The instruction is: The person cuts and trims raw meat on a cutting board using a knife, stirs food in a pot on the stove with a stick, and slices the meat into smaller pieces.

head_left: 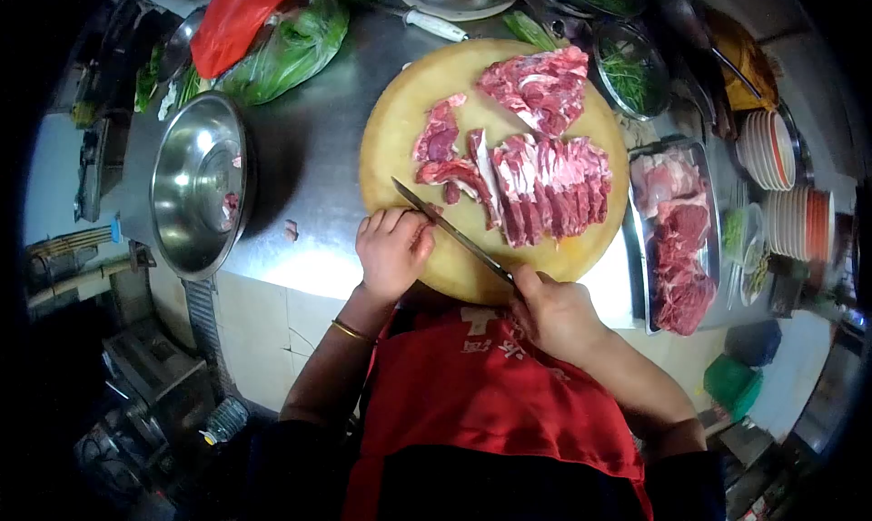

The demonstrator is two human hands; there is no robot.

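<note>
My right hand [556,314] is wrapped round the handle of a kitchen knife [454,234], whose blade slants up and left across the front of the round chopping board [400,99]. At the board's near left edge my left hand [395,250] is closed, fingers curled beside the blade. A small piece of meat [434,210] shows at its fingertips, partly hidden by hand and knife. Just beyond the blade lies a row of sliced raw meat [554,187]. Thin strips [440,130] lie to its left, and a larger chunk of meat [538,87] sits behind.
At left stands a steel bowl [186,180] with a few meat scraps. A meat scrap [291,230] lies on the metal counter [313,148]. To the right are a tray [647,276] of raw meat and stacked plates [765,150]. Bagged greens [304,44] lie at the back.
</note>
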